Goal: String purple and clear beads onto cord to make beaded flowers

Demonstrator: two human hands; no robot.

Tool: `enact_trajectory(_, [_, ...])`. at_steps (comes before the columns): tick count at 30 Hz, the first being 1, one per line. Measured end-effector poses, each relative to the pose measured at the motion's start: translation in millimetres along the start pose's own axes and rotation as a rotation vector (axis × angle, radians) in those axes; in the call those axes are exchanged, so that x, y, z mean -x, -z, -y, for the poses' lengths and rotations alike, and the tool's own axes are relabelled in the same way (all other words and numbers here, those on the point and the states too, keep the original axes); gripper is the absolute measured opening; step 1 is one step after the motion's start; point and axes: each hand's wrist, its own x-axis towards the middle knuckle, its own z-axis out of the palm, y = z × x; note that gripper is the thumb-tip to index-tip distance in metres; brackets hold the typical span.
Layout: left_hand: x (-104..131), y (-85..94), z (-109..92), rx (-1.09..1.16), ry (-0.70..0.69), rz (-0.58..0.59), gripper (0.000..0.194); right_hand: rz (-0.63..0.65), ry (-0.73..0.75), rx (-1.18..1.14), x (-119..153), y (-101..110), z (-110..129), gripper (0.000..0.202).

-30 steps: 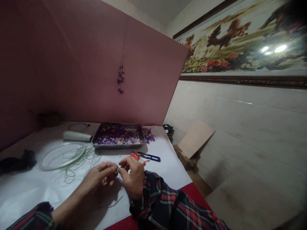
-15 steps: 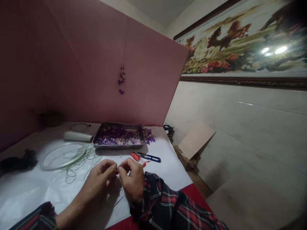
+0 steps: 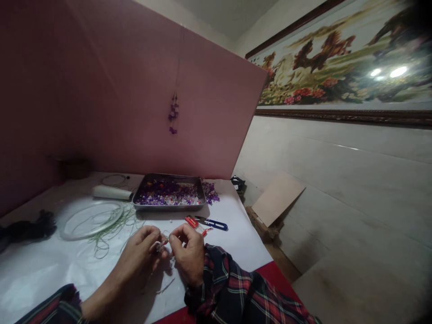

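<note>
My left hand (image 3: 140, 252) is closed in a pinch on a few small clear and reddish beads (image 3: 159, 247) that show at its fingertips. Close beside it, my right hand (image 3: 189, 254) has thumb and forefinger pinched together by the beads; whatever lies between those fingers is too small to make out. Beyond both hands stands a metal tray (image 3: 168, 208) of purple, clear and red beads. Blue-handled thread snips (image 3: 216, 224) and a red-and-clear item (image 3: 192, 221), perhaps a lighter, lie past my right hand.
Loose green cord (image 3: 104, 234) and a clear plastic ring (image 3: 64, 229) lie to the left, near a white roll (image 3: 111, 193) and a dark bundle (image 3: 30, 227). More purple beads (image 3: 211, 193) sit right of the tray. A bead strand (image 3: 173, 112) hangs on the pink panel (image 3: 135, 99).
My hands have drawn slightly apart, and the beads at my left fingertips now show more plainly. The whole view has shifted a little.
</note>
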Motion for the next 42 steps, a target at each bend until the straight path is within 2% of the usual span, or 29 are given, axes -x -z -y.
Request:
enact_trajectory(8, [-1.9, 1.5, -2.0, 0.043, 0.009, -0.033, 0.020, -0.005, 0.019, 0.001, 2.1, 0.3, 1.0, 0.011])
enact_trajectory(15, [-1.9, 3.7, -3.2, 0.009, 0.027, 0.003, 0.020, 0.004, 0.016, -0.012, 3.4, 1.0, 1.6, 0.011])
enact_trajectory(38, [-2.1, 3.5, -2.3, -0.043, 0.093, -0.119, 0.012, 0.038, 0.003, 0.044, 9.5, -0.9, -2.1, 0.011])
enact_trajectory(42, [-2.0, 4.3, -2.5, -0.041, 0.070, -0.086, 0.013, 0.044, -0.035, -0.035, 8.4, -2.2, -5.1, 0.010])
